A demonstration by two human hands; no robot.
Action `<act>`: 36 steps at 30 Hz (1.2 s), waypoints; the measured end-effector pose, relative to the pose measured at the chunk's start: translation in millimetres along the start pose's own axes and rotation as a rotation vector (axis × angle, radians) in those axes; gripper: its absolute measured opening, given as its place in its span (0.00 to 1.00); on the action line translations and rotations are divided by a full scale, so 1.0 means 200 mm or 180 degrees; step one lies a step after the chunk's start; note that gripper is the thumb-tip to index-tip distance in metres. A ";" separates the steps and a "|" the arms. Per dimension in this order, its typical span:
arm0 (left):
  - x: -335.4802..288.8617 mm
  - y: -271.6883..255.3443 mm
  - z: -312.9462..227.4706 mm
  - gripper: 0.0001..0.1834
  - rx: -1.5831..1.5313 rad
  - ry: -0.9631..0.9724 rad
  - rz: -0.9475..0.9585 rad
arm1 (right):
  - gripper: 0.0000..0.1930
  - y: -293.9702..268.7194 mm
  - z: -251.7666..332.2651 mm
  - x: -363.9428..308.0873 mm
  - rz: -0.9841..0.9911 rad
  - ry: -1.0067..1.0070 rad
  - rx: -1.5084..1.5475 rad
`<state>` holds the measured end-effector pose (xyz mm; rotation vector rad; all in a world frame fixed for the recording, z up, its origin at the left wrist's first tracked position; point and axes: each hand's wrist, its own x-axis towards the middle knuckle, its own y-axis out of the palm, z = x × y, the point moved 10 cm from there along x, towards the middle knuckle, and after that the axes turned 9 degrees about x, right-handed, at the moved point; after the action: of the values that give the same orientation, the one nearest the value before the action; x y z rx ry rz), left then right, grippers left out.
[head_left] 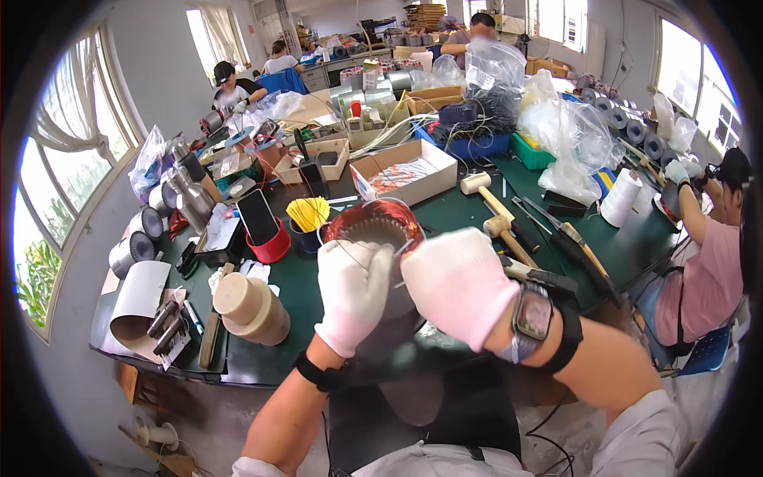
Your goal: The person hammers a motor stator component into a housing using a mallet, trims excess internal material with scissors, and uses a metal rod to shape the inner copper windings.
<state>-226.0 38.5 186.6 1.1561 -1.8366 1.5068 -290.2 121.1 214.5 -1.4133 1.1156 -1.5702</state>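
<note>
Both grips are closed around a motor stator point(373, 226), a steel ring wound with copper coils, which is held upright at the centre of the frame, just above the near edge of the green worktop point(302, 278). The left hand point(354, 294), in a white glove, is wrapped over the near left side of the ring, with the fingers curled against its rim. The right hand point(457, 282), also gloved, is pressed against the right side, and a thin wire or thread appears to be drawn between the two hands, though it is too fine to be followed with certainty.

For this handling to be done well, the stator is best kept steady with one hand while the fine strand is guided by the other, so that the copper windings are not scraped or bent. Even tension would seem advisable, as a thin strand may snap or slip.

Two wooden mallets point(497, 213) are seen to the right of centre, a cup of yellow ties point(307, 215) just left of the stator, and a cardboard roll point(250, 306) at the lower left, all apart from the hands.
</note>
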 end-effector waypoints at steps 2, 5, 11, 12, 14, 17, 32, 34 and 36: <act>0.01 0.00 0.00 0.05 -0.0019 -0.0061 0.0039 | 0.06 -0.03 -0.02 0.04 0.0125 -0.0096 -0.0024; 0.02 0.01 0.01 0.08 -0.0217 -0.0178 0.0154 | 0.07 0.03 -0.10 0.03 0.0592 0.0183 0.0068; 0.01 0.03 0.05 0.10 0.0145 -0.0209 0.0677 | 0.07 0.07 -0.08 -0.24 0.0109 0.0202 0.0237; 0.01 0.04 0.03 0.11 0.0164 -0.0130 0.0629 | 0.06 0.08 -0.08 -0.25 0.0059 0.0307 0.0140; -0.01 0.05 0.03 0.09 0.0073 -0.0179 0.0503 | 0.05 0.13 -0.07 -0.26 -0.0129 0.0265 0.0119; -0.01 0.01 0.01 0.08 0.0028 -0.0085 0.0293 | 0.05 0.13 -0.05 -0.26 -0.0352 0.0249 0.0063; -0.01 -0.01 -0.01 0.12 -0.0156 -0.0309 -0.0065 | 0.04 -0.02 0.12 -0.08 -0.0370 -0.0216 -0.0062; -0.01 0.01 0.05 0.14 -0.0300 -0.0325 -0.0162 | 0.05 -0.03 0.12 0.00 -0.0149 -0.0191 -0.0128; 0.01 0.03 0.11 0.17 -0.0461 -0.0286 -0.0060 | 0.07 0.02 0.09 0.04 0.0317 -0.0072 -0.0249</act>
<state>-230.0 18.0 179.2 1.1851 -1.9533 1.3069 -273.6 109.3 214.8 -1.4006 1.2268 -1.4515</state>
